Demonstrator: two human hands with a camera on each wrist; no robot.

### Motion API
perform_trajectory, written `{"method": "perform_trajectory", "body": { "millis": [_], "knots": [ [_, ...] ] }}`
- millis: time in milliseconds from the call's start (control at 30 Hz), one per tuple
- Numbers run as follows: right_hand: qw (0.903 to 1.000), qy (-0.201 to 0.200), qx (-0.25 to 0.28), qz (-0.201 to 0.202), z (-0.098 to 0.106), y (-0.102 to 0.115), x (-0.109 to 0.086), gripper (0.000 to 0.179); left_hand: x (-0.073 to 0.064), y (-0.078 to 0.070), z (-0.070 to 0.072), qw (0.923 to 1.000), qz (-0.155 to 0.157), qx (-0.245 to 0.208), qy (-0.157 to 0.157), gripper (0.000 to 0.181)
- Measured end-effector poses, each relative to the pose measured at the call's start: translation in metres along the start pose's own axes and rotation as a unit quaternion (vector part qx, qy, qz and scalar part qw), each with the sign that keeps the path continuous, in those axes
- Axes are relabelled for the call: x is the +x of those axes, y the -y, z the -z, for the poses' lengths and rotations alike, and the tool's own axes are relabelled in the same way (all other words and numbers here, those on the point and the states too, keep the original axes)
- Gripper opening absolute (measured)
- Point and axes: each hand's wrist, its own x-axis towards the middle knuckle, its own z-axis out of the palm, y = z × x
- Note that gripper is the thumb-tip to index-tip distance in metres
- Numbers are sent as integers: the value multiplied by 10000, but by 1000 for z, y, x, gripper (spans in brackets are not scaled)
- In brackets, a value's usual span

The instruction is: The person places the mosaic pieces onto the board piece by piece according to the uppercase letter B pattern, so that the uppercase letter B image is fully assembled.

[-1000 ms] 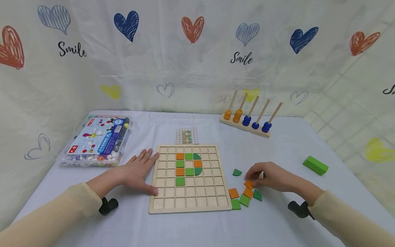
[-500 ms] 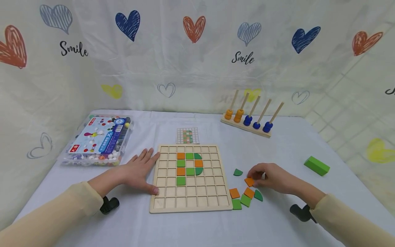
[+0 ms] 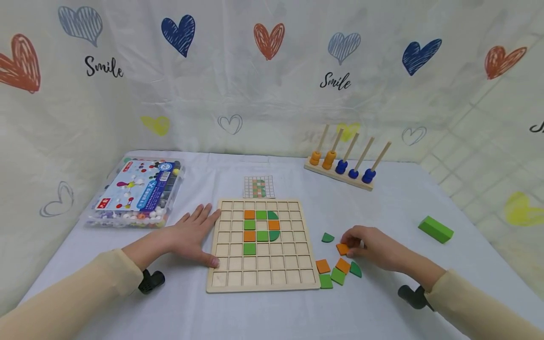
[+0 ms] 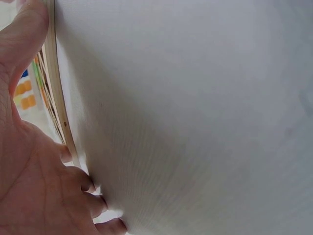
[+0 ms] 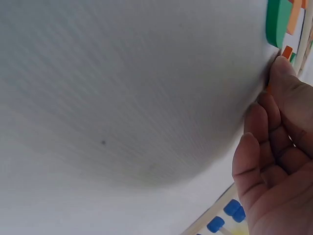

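Observation:
A wooden grid board [image 3: 280, 276] lies flat, with orange, green and dark green tiles [image 3: 249, 249] set in its cells. My left hand [image 3: 187, 240] rests spread at the board's left side, thumb and fingertips touching the rim. To the right of the board, my right hand [image 3: 374, 245] pinches an orange square tile [image 3: 342, 249] between thumb and fingers, low over the cloth. Close by lie another orange tile [image 3: 343, 266], green squares [image 3: 338, 276] and dark green quarter-round tiles [image 3: 355, 269]. In the right wrist view the fingers mostly hide the pinched tile.
Behind the board lies a small pattern card [image 3: 259, 187]. A plastic box of beads [image 3: 136, 189] sits at the back left. A peg stand with orange and blue beads [image 3: 339, 174] stands at the back right, and a green block [image 3: 436, 229] lies far right.
The orange tile in my right hand has slid slightly away from the orange tile beside it, leaving a gap. My left hand keeps its place on the board.

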Motion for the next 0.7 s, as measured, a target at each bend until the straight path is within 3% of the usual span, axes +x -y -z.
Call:
{"method": "perform_trajectory", "body": {
  "millis": [267,433,700],
  "knots": [
    [9997,-141,21,191,5,16,6,18,-2,-2,0,10000,-33,-3,-8,129],
    [9995,-184,-9,275,1,43,20,17,-1,-1,1,10000,-32,17,-14,129],
    [9998,13,175,75,-19,92,49,16,0,0,0,10000,3,-15,7,129]
  ]
}}
